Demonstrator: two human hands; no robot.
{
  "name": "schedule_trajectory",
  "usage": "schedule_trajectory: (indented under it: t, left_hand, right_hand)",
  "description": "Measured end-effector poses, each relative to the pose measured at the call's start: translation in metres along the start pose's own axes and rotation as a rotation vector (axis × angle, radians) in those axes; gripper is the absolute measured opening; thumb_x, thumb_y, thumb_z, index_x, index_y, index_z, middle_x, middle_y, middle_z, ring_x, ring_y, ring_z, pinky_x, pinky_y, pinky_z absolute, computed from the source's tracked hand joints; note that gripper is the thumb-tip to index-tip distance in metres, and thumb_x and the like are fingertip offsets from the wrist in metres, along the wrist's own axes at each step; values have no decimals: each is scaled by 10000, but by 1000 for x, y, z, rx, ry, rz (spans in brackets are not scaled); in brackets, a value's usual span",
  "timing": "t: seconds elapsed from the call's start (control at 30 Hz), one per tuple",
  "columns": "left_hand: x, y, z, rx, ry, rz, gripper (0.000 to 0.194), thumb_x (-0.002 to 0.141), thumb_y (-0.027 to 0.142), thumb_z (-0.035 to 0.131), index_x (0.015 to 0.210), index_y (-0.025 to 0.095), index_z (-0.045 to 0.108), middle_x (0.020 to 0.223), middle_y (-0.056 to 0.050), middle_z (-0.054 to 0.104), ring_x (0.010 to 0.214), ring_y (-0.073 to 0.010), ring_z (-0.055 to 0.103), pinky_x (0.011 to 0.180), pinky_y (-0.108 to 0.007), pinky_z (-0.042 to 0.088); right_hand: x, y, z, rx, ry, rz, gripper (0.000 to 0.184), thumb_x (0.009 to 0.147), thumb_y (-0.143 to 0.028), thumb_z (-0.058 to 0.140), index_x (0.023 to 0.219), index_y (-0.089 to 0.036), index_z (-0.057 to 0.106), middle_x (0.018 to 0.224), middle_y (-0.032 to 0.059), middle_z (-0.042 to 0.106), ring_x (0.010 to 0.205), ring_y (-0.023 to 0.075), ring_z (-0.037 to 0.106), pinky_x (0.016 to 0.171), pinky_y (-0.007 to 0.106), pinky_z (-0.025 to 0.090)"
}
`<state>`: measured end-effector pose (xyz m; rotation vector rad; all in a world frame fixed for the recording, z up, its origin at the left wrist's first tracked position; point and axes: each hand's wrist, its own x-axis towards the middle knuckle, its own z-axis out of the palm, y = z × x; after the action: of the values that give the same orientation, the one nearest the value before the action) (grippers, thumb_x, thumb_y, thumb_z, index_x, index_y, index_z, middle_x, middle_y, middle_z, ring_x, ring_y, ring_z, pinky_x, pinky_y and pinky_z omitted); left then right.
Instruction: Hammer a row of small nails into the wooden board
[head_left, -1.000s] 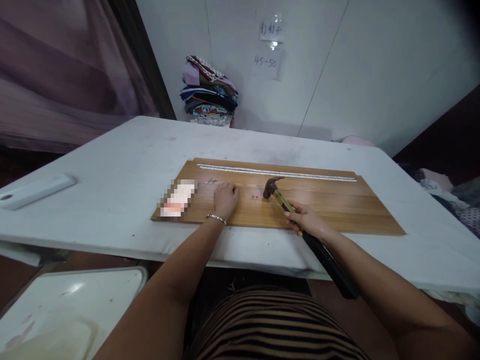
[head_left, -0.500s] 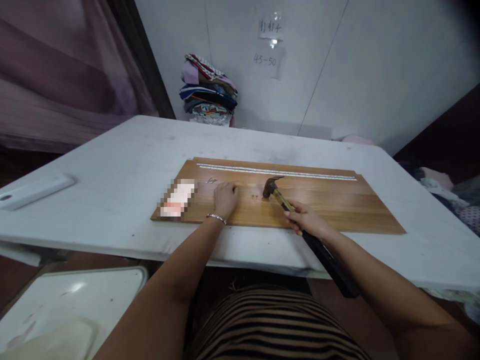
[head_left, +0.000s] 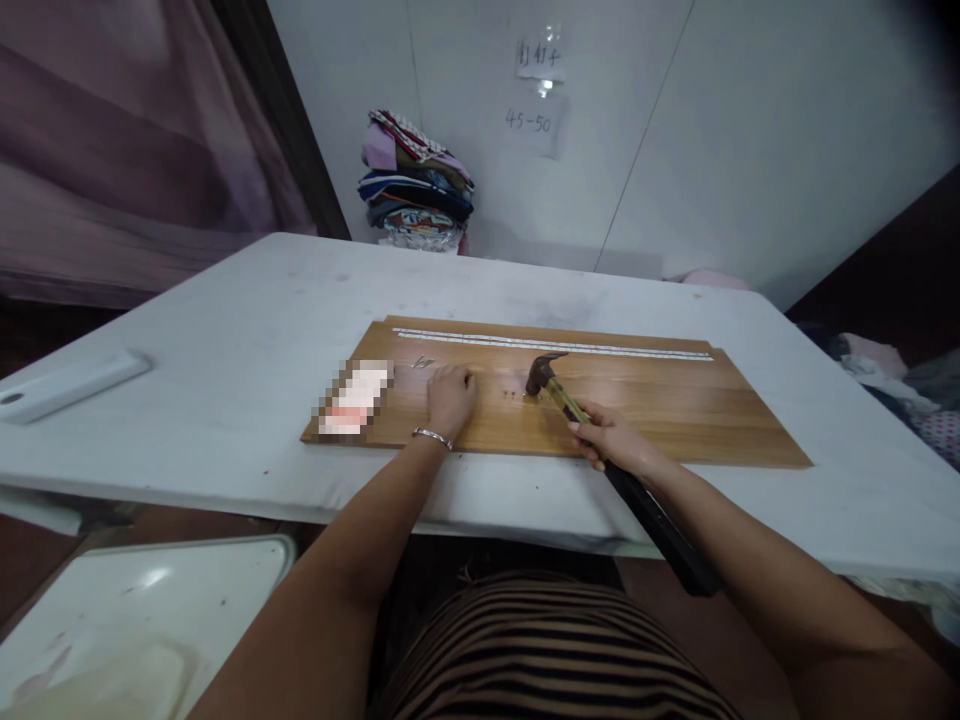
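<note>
Worktop carried wooden board, likely stiff. Claw hammer, head at board's middle, seemed head-heavy, rigid; right grip wrapped its shaft, though black end promised better leverage. Left grip curled on board's left half, contents unclear.

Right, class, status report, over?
Right hand gripping black-and-yellow claw hammer. Left hand on long brown wooden board, apart from hammer head. Thin grey metal nails nearby.

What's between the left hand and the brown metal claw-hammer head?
Two tiny dark nails, apparently upright in the tan rectangular wooden board, between left hand and hammer head; the head view shows it.
</note>
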<state>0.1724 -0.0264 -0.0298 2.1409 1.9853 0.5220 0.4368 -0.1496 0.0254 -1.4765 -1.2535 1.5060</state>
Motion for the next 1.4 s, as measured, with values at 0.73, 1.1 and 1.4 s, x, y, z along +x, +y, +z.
schedule_trajectory:
  t: [0.73, 1.1, 1.4]
  left_hand:
    - [-4, 2, -1, -50, 4, -20, 265, 1005, 190, 524, 1003, 181, 789, 1138, -142, 773, 1166, -282, 674, 1020, -395, 488]
    - [-1, 0, -1, -11, 0, -10, 279, 1010, 212, 511, 1024, 185, 788, 1139, -137, 781, 1155, -284, 678, 1005, -391, 491]
    - [1, -3, 1, -31, 17, 7, 280, 989, 195, 525, 1013, 182, 803, 1156, -147, 781, 1155, -299, 680, 1012, -401, 488]
  right_hand:
    - [1, 5, -2, -8, 3, 23, 771, 703, -492, 794, 1377, -164, 616, 634, -79, 537, 422, 87, 404, 366, 233, 312]
    - [-1, -2, 1, 4, -16, 19, 706, 687, -461, 788, 1310, -176, 617, 644, -85, 540, 427, 82, 416, 359, 224, 328]
    - [-1, -4, 1, 1, -4, 17, 690, 700, -441, 768, 1321, -170, 637, 643, -85, 549, 417, 75, 409, 362, 220, 331]
